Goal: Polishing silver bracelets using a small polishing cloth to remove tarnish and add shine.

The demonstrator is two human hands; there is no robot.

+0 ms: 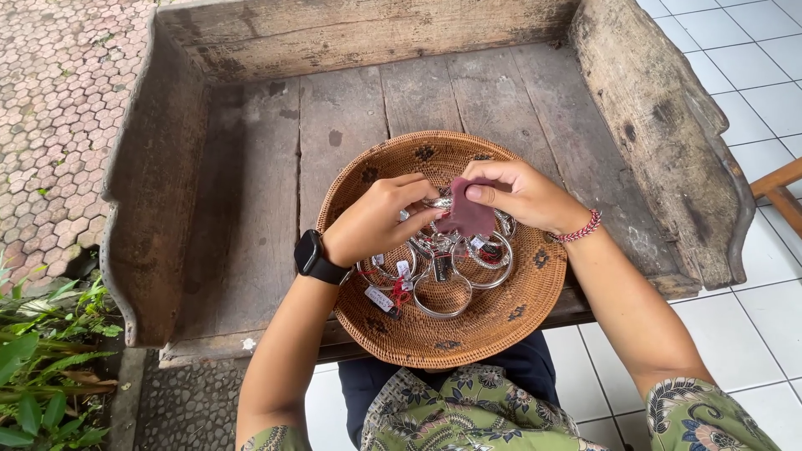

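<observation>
A round woven basket [501, 321] rests on the front edge of a weathered wooden bench [351, 125]. Several silver bangles [443, 292] with small tags and red threads lie in it. My left hand [376, 221], with a black watch on its wrist, pinches a silver bangle [438, 203] above the basket. My right hand [522, 196], wearing a red beaded bracelet, presses a small dark-red cloth [468, 217] against that bangle. The held bangle is mostly hidden by fingers and cloth.
The bench has high wooden sides [660, 125] and a backrest [351, 33]. White floor tiles [752, 75] lie to the right, brick paving [58, 108] to the left, green plants [42, 359] at lower left. A wooden chair leg [781, 188] shows at the right edge.
</observation>
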